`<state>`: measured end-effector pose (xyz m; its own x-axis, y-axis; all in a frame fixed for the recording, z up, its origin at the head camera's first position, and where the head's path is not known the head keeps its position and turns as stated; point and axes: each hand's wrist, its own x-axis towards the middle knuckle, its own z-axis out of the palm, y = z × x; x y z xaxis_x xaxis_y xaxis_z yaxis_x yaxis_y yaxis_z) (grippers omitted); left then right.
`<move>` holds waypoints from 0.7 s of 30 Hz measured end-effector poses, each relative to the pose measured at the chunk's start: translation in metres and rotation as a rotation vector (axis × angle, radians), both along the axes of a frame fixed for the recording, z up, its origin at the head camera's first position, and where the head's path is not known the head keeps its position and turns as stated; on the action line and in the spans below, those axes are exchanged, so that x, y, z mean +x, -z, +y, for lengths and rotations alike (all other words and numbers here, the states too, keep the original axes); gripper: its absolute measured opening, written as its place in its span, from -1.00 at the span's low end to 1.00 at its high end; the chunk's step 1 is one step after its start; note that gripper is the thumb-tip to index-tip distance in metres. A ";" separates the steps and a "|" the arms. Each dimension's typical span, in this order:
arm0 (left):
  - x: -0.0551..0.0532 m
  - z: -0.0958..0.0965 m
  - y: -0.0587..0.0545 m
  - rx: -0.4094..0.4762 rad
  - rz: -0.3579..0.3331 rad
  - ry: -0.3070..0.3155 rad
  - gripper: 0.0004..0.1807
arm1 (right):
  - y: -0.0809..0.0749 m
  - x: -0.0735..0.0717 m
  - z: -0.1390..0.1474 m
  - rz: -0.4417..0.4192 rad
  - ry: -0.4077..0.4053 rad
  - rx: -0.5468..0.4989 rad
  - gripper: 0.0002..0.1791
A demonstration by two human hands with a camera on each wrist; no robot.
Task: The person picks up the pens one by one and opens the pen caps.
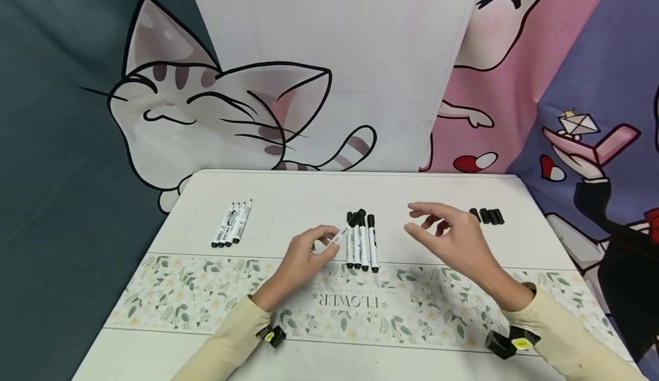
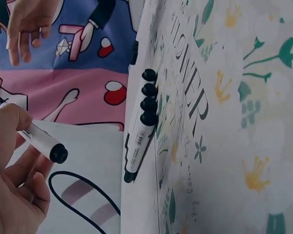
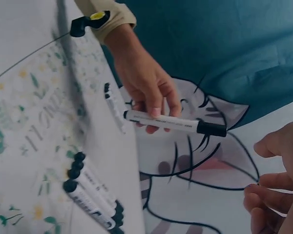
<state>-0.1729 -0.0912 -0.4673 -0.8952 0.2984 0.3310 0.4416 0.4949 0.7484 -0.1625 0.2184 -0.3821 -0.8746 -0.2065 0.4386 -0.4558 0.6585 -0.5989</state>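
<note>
My left hand (image 1: 307, 255) pinches a white marker (image 3: 161, 120) between thumb and fingers, its black cap pointing away from the hand. In the head view this marker slants over a row of several capped markers (image 1: 363, 246) lying side by side at the table's middle. To the right of that row my right hand (image 1: 453, 237) hovers with nothing in it, thumb and fingers apart. Beyond its knuckles lie several loose black caps (image 1: 492, 216). On the left, several uncapped markers (image 1: 233, 225) lie together, bare tips toward the back.
The white table (image 1: 412, 189) carries a floral band (image 1: 201, 289) with the word FLOWER printed on it. Behind the table's back edge hangs a cartoon cloth backdrop (image 1: 329, 20). Each sleeve has a small black device (image 1: 501, 344) strapped at the wrist.
</note>
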 end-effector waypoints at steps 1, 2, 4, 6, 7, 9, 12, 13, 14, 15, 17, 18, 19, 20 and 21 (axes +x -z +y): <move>0.001 0.000 0.000 0.004 0.010 0.010 -0.70 | -0.002 0.001 -0.001 -0.009 -0.009 0.001 -0.60; 0.002 0.000 0.000 0.006 0.022 0.019 -0.70 | -0.004 0.001 -0.003 -0.016 -0.019 0.004 -0.60; 0.004 0.001 0.001 0.005 0.047 0.035 -0.71 | -0.008 0.003 -0.006 -0.029 -0.043 0.012 -0.59; 0.006 0.002 0.001 -0.002 0.066 0.050 -0.71 | -0.010 0.004 -0.009 -0.036 -0.066 0.025 -0.58; 0.007 0.003 0.001 -0.005 0.073 0.058 -0.71 | -0.011 0.005 -0.011 -0.039 -0.075 0.034 -0.57; 0.009 0.004 0.002 -0.012 0.079 0.071 -0.71 | -0.012 0.006 -0.015 -0.052 -0.101 0.054 -0.56; 0.013 0.006 0.004 -0.024 0.070 0.090 -0.70 | -0.011 0.007 -0.021 -0.075 -0.136 0.091 -0.54; 0.014 0.007 0.004 -0.027 0.066 0.095 -0.71 | -0.010 0.007 -0.023 -0.084 -0.145 0.104 -0.54; 0.015 0.008 0.005 -0.029 0.061 0.100 -0.70 | -0.009 0.007 -0.026 -0.094 -0.156 0.114 -0.53; 0.016 0.009 0.006 -0.030 0.058 0.103 -0.71 | -0.008 0.008 -0.028 -0.100 -0.165 0.128 -0.53; 0.017 0.010 0.007 -0.035 0.055 0.110 -0.71 | -0.005 0.008 -0.031 -0.112 -0.184 0.142 -0.53; 0.018 0.011 0.008 -0.039 0.053 0.114 -0.71 | -0.004 0.008 -0.033 -0.119 -0.194 0.145 -0.53; 0.019 0.011 0.008 -0.044 0.053 0.116 -0.71 | -0.003 0.008 -0.035 -0.127 -0.202 0.144 -0.53; 0.019 0.011 0.008 -0.047 0.053 0.118 -0.70 | -0.002 0.009 -0.036 -0.133 -0.211 0.144 -0.53; 0.020 0.011 0.008 -0.052 0.054 0.118 -0.70 | 0.000 0.009 -0.037 -0.138 -0.218 0.144 -0.53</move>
